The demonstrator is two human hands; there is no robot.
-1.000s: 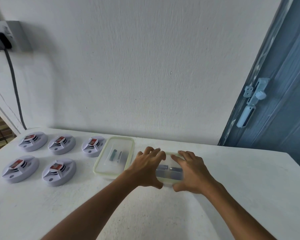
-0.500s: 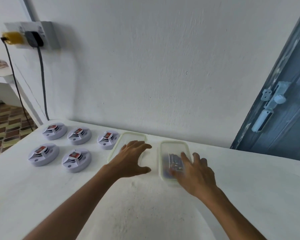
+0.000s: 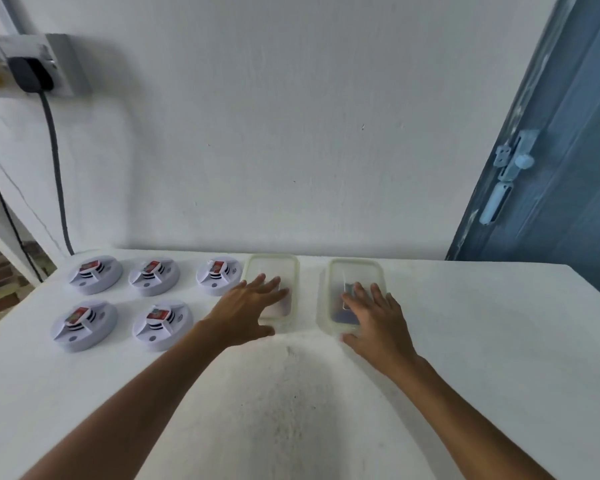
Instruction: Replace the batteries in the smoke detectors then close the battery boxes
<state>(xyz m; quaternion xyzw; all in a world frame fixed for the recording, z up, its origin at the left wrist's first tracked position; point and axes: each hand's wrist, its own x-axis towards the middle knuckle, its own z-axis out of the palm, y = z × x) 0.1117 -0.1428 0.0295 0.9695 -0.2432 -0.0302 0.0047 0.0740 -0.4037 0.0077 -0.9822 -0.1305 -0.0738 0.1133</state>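
Several white smoke detectors (image 3: 94, 274) with red batteries on top lie in two rows at the table's left. Two clear plastic battery boxes stand side by side at the back middle, both with lids on. My left hand (image 3: 248, 308) lies flat with straight fingers on the left box (image 3: 274, 268). My right hand (image 3: 376, 318) rests with spread fingers on the right box (image 3: 355, 273), which holds dark batteries, partly hidden under my fingers.
The white table (image 3: 465, 341) runs along a white wall. A socket box with a black plug (image 3: 30, 76) and hanging cables sits on the wall at upper left. A blue door with a latch (image 3: 510, 168) stands at the right.
Both hands left the right box; my left hand moved onto the left box and my right hand now lies flat on the right one. The view shifted to the left.
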